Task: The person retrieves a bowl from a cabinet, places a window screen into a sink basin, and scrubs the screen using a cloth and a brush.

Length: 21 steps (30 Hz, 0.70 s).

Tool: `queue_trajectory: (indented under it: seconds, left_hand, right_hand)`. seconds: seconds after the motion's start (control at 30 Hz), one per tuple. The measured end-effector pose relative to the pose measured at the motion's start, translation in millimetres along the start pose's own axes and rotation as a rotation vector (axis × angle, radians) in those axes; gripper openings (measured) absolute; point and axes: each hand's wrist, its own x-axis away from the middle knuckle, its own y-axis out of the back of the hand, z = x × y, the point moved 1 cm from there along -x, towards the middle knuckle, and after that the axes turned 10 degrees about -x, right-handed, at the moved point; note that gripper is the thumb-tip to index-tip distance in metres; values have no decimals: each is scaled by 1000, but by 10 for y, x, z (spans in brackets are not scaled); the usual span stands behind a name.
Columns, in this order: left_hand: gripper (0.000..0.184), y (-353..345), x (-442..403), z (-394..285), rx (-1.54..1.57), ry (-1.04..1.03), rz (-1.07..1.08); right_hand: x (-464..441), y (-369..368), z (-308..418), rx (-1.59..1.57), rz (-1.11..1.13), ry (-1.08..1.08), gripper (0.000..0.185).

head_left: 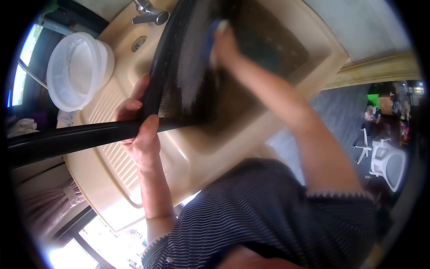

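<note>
A black-framed piece with grey mesh (pixel 181 76) stands tilted over the beige sink (pixel 210 154), its lower end inside the basin. My left hand (pixel 142 127) grips the black frame near its corner, thumb on one side and fingers round the other. A long black bar (pixel 76 138) runs from that corner to the left. My right hand (pixel 226 45) is against the mesh side over the basin, blurred by motion, closed round a blue and whitish item (pixel 214 38) too smeared to name. Dark, murky water shows in the basin beyond it.
A chrome faucet (pixel 152 17) is at the sink's back edge, near a round drain (pixel 139 43). Translucent white tubs (pixel 74 71) sit on the left of the ribbed drainboard (pixel 121 166). A white chair (pixel 387 163) stands on the floor at far right.
</note>
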Motion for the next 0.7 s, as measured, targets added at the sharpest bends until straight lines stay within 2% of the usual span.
queue_trajectory:
  seconds: [0.07, 0.17, 0.23, 0.3, 0.37, 0.4, 0.5, 0.6, 0.7]
  left_hand:
    - [30, -4, -3, 8, -17, -10, -4]
    - [30, 25, 9, 34, 4, -6, -16]
    - [30, 36, -1, 36, 13, 1, -10]
    - [30, 17, 0, 29, 8, 4, -1]
    - [32, 31, -3, 21, -10, -15, 7]
    - [32, 36, -13, 12, -16, -27, 13]
    - [33, 19, -8, -10, -26, -71, 88]
    - [49, 45, -4, -39, -26, -10, 71]
    - [64, 94, -29, -160, -141, 55, 141]
  right_hand:
    - [-208, -86, 206, -126, -34, -260, 39]
    - [249, -57, -185, -91, -5, -51, 69]
    - [1030, -167, -443, 26, 30, -165, 70]
    - [1399, -120, -186, -49, 146, -324, 62]
    - [1267, -18, -8, -303, 211, -445, 46]
    - [1154, 88, 146, -466, 224, -615, 30]
    - [915, 519, 455, -632, 388, -732, 32]
    - [849, 770, 673, -788, 673, -630, 45]
    - [879, 816, 747, -886, 743, -586, 48]
